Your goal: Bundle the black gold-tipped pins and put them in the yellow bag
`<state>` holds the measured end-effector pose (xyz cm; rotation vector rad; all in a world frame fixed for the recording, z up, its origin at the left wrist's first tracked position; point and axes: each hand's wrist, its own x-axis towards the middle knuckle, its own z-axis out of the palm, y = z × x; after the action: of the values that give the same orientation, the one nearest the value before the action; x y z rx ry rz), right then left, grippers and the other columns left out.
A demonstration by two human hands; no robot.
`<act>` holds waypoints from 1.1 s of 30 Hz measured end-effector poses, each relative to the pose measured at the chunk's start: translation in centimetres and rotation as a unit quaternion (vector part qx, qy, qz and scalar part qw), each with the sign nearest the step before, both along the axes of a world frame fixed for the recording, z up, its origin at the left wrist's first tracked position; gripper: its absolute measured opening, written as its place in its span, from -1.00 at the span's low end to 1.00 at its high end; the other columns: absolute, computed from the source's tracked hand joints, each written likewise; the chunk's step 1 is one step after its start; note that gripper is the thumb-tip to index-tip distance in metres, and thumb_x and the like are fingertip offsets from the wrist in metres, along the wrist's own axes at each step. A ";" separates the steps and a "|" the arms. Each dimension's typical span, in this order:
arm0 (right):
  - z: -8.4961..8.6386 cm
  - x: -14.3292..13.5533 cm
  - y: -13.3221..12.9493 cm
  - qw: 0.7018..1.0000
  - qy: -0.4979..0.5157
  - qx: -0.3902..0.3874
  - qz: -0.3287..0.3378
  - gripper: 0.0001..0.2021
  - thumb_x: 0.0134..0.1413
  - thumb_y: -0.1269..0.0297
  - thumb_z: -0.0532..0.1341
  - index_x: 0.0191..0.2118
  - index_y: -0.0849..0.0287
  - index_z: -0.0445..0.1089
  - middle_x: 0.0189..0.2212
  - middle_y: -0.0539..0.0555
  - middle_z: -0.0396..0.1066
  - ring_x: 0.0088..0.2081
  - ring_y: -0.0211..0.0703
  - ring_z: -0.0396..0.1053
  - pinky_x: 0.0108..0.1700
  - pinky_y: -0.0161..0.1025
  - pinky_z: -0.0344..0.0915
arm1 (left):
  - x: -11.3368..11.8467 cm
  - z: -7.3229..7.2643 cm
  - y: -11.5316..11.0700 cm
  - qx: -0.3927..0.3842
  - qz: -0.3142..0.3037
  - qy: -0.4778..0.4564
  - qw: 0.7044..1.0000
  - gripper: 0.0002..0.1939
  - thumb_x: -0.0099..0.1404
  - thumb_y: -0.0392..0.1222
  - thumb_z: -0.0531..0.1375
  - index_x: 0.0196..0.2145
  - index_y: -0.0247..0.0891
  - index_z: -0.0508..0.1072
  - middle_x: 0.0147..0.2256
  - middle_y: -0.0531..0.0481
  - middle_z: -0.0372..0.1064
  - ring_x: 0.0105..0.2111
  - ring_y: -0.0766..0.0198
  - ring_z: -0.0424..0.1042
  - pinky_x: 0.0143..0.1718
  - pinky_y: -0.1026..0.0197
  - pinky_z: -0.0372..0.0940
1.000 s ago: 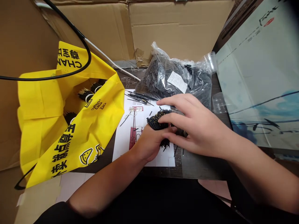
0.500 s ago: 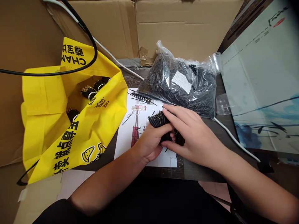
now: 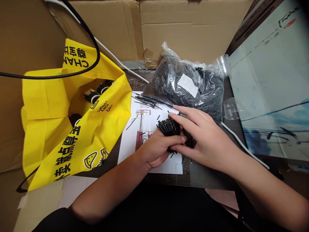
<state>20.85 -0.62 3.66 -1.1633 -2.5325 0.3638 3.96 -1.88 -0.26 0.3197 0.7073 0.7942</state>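
My left hand (image 3: 158,146) is closed around a thick bundle of thin black wires (image 3: 167,126), some with gold-coloured tips. The wire ends fan out above the fist. Just to the right, my right hand (image 3: 200,137) is open, its fingers stretched out beside the bundle. Its index fingertip is close to one wire end that stands up from the rest; whether they touch I cannot tell. Under both hands lies a printed white sheet (image 3: 127,141). Several loose black wires (image 3: 147,101) rest near its top edge.
Behind the hands sits a clear plastic bag (image 3: 164,77) full of short black tubes. A yellow bag (image 3: 45,100) at left contains tied wire bundles (image 3: 90,95). Clear plastic cups (image 3: 230,109) and a white cable (image 3: 243,145) are at right; cardboard (image 3: 193,32) stands behind.
My right hand has drawn slightly to the right and its fingers have spread away from the bundle. The left hand and bundle have shifted a little right, showing more of the wires.
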 end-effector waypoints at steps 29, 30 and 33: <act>1.6 -0.3 4.6 0.986 0.019 -0.142 0.088 -0.91 0.19 0.47 0.25 -0.30 0.15 0.45 0.31 0.24 0.26 0.35 0.15 0.21 0.27 0.12 0.29 | 0.1 -0.4 0.1 0.044 -0.012 0.032 0.998 -0.79 0.10 -0.32 0.46 -0.38 -0.34 0.48 -0.45 0.05 0.42 -0.40 0.36 0.41 -0.24 0.26 0.30; 1.7 -0.3 4.7 0.986 0.019 -0.143 0.085 -0.94 0.19 0.44 0.26 -0.28 0.14 0.45 0.32 0.24 0.24 0.36 0.16 0.20 0.28 0.13 0.28 | 0.1 -0.5 0.1 0.044 -0.010 0.031 0.998 -0.79 0.10 -0.33 0.46 -0.38 -0.33 0.48 -0.45 0.06 0.42 -0.41 0.36 0.41 -0.24 0.26 0.30; 2.0 0.0 4.6 0.987 0.019 -0.130 0.091 -0.92 0.18 0.38 0.30 -0.19 0.13 0.44 0.33 0.26 0.22 0.39 0.16 0.17 0.30 0.12 0.27 | 0.2 -0.6 0.1 0.040 -0.009 0.030 0.999 -0.78 0.09 -0.33 0.46 -0.39 -0.34 0.48 -0.46 0.05 0.41 -0.42 0.36 0.40 -0.25 0.25 0.31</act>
<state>20.83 3.99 5.68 -0.9990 -2.6230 0.7750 4.12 -1.78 -0.85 0.4235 0.7293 0.7999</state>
